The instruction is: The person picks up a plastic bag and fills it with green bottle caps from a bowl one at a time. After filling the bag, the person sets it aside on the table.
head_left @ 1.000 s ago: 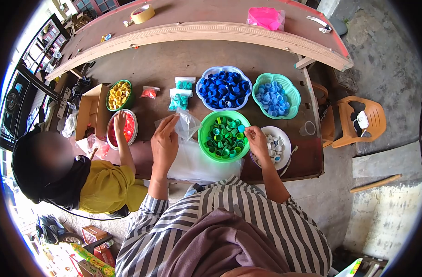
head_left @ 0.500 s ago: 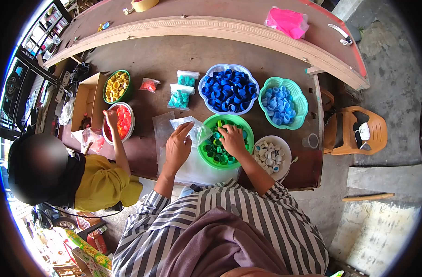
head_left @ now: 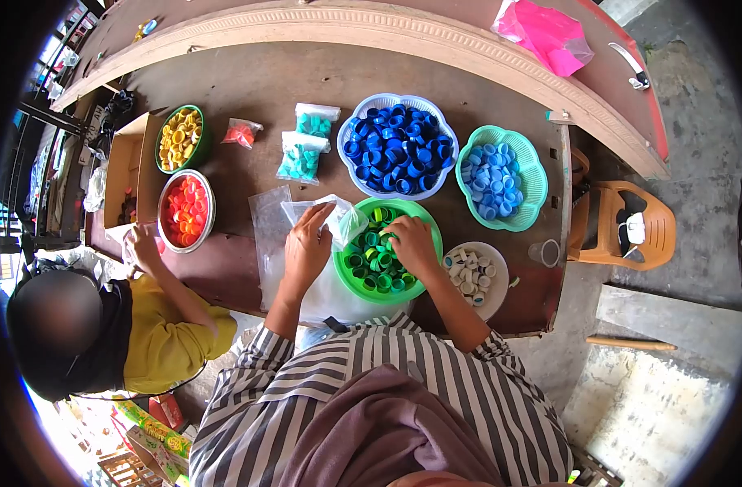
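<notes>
At the near edge of the worktop point(head_left: 249, 81), the left hand point(head_left: 306, 247) is pinching a clear bag point(head_left: 338, 217) by its mouth, fingers closed on the film, while the right hand point(head_left: 410, 246) is resting down among green caps point(head_left: 371, 260) in the green bowl point(head_left: 424, 219); whether its fingers are closed on a cap cannot be told. The bag is lying half over the bowl's left rim. Judged from its look, the film is light, limp and slippery, so it is best gripped at the open edge, pinched between thumb and fingers; the caps are small, rigid and light, and are easily taken one at a time by the rim.

Counted: six containers are holding caps, namely the green bowl, a blue bowl point(head_left: 348, 134), a teal bowl point(head_left: 533, 174), a white plate point(head_left: 499, 272), a red bowl point(head_left: 164, 203) and a yellow bowl point(head_left: 161, 134). Two filled teal packets point(head_left: 302, 158) are lying further off, with one small red packet point(head_left: 241, 132) to their left. At the near left, another person's hand point(head_left: 144, 247) is holding close to the red bowl.
</notes>
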